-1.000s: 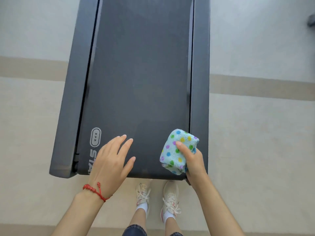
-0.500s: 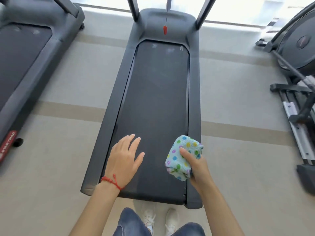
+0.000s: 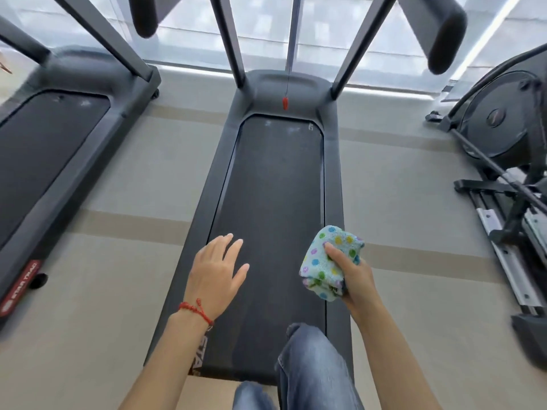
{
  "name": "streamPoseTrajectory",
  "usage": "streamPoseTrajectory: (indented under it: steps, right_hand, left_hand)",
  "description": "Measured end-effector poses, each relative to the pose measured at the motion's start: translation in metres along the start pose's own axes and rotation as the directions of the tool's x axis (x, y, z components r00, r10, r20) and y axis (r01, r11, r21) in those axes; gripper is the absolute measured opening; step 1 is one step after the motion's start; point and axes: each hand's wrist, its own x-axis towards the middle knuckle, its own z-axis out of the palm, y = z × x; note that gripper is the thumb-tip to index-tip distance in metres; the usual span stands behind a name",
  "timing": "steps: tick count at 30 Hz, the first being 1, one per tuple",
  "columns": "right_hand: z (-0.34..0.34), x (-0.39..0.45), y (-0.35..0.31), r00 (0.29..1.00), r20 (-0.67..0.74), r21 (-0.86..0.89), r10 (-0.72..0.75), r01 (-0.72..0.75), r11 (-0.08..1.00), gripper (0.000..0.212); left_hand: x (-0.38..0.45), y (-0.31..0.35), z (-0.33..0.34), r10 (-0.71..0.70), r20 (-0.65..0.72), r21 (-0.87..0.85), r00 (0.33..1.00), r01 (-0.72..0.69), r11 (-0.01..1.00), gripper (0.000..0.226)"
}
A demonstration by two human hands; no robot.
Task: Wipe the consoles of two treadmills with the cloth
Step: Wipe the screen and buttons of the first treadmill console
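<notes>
A dark treadmill (image 3: pixel 275 202) runs straight ahead of me, its two uprights rising out of the top of the view; its console is out of sight. My right hand (image 3: pixel 353 279) grips a folded light-blue cloth (image 3: pixel 328 261) with coloured dots, held over the belt's right rail. My left hand (image 3: pixel 216 270), a red cord at the wrist, hovers open above the belt with fingers spread. A second treadmill (image 3: pixel 59 149) lies to the left. My right leg in jeans is raised over the belt's rear end.
An elliptical machine (image 3: pixel 503 137) with rails stands at the right. Two padded handrail ends (image 3: pixel 441 31) hang at the top. A red safety clip (image 3: pixel 285 103) dangles on a cord above the motor cover. Pale floor lies between the machines; windows are ahead.
The view has lifted from the belt's rear end to show the whole treadmill and its neighbours. I have stepped forward, a knee now over the belt. Both hands keep their poses.
</notes>
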Motion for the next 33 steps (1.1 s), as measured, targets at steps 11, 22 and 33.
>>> streamPoseTrajectory:
  steps: [11,22,33]
  right_hand:
    - [0.021,0.057,-0.052,0.998,0.027,0.044,-0.058,0.057,0.997,0.028]
    - [0.052,0.153,-0.179,0.999,0.026,0.021,-0.046,0.045,0.999,0.021]
    - [0.107,0.190,-0.310,0.999,0.019,-0.054,-0.029,0.030,0.998,0.020]
  left_hand:
    - [0.088,-0.001,-0.003,0.075,-0.042,0.007,0.996,-0.075,0.997,0.051]
    - [0.254,0.008,-0.032,0.064,-0.038,0.028,0.997,-0.063,0.998,0.051]
    - [0.374,0.007,-0.118,0.083,-0.086,0.045,0.993,-0.080,0.996,0.050]
